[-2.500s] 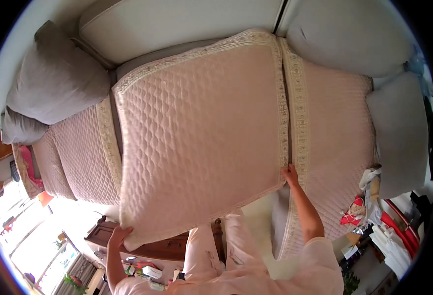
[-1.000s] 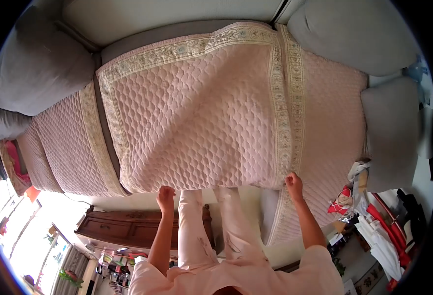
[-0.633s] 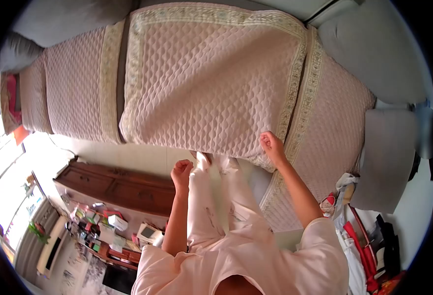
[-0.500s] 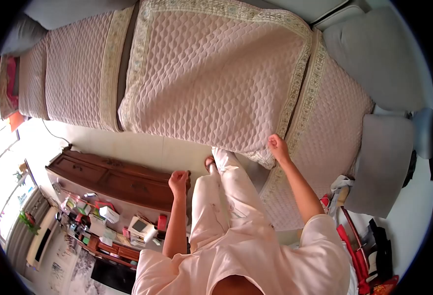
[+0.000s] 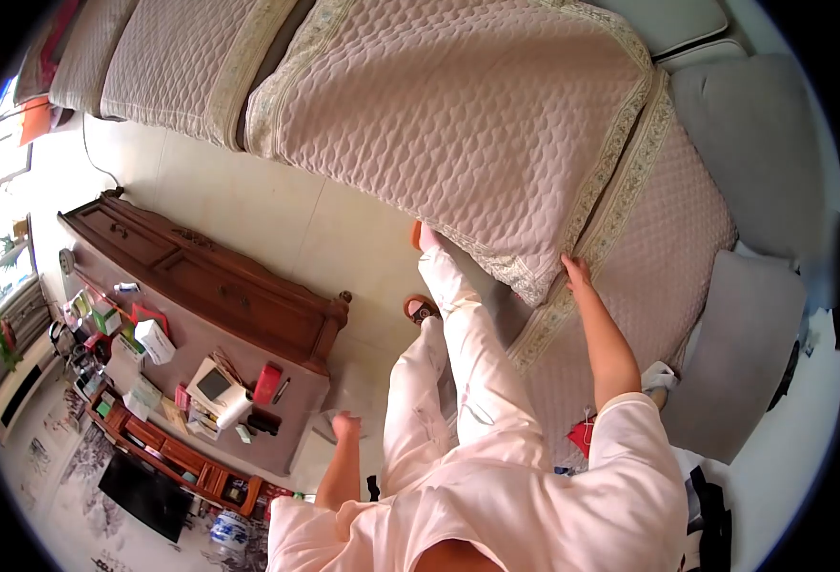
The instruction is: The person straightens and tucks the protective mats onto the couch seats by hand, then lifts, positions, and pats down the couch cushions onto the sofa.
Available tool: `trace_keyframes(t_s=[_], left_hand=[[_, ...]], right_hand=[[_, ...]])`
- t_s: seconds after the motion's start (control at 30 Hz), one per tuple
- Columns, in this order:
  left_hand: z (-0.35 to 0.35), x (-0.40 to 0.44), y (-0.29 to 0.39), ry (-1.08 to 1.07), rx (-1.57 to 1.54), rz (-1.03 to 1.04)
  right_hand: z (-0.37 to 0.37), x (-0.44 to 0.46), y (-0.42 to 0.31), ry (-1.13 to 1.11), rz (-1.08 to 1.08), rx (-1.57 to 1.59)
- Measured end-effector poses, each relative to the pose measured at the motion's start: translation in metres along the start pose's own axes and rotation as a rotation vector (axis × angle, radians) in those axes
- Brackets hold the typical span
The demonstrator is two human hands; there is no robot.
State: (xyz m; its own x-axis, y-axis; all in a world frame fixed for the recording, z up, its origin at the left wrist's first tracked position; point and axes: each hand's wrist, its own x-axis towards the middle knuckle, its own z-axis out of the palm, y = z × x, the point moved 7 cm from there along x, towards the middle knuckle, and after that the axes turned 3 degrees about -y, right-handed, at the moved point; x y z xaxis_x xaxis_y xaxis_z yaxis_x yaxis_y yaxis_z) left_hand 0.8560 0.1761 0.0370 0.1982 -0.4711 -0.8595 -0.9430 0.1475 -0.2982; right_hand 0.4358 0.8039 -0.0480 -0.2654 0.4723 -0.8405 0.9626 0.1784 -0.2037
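1 right hand (image 5: 578, 274) half-curled at quilted cover (image 5: 458, 133), grip unclear, left hand (image 5: 345, 426) curled, empty

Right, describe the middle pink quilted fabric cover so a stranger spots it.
Find the grey upholstered sofa across the top. That pink quilted fabric cover lies between similar covers, beside the right hand. Only it shows cream floral borders down both sides.

The quilted cover (image 5: 448, 124) is dusty pink with a wavy stitched pattern; its border (image 5: 624, 143) is cream with floral motifs. The cushion (image 5: 751, 148) is plain grey, the cabinet (image 5: 215, 276) reddish-brown, the floor (image 5: 248, 195) pale cream, the shirt (image 5: 534, 486) and trousers (image 5: 486, 381) pale pink.
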Motion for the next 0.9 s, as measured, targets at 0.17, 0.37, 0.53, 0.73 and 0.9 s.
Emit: trace_keyframes(t_s=[0.17,0.37,0.53,0.73,0.9], left_hand=[[0.014,0.028,-0.05,-0.113,0.505,-0.075],[-0.009,-0.05,0.07,0.095,0.206,0.44],[-0.02,-0.097,0.262,0.188,0.152,0.965],[-0.023,-0.189,0.456,0.029,0.004,1.147],[-0.011,-0.213,0.543,-0.009,0.024,1.187]], right_hand=[[0.014,-0.004,0.0,-0.218,0.006,0.224],[0.036,-0.021,-0.035,-0.025,-0.31,0.318],[0.022,-0.018,0.015,0.037,-0.719,0.014],[-0.053,-0.026,-0.043,-0.217,-0.443,-0.75],[-0.101,0.002,-0.326,0.29,-0.995,-0.487]])
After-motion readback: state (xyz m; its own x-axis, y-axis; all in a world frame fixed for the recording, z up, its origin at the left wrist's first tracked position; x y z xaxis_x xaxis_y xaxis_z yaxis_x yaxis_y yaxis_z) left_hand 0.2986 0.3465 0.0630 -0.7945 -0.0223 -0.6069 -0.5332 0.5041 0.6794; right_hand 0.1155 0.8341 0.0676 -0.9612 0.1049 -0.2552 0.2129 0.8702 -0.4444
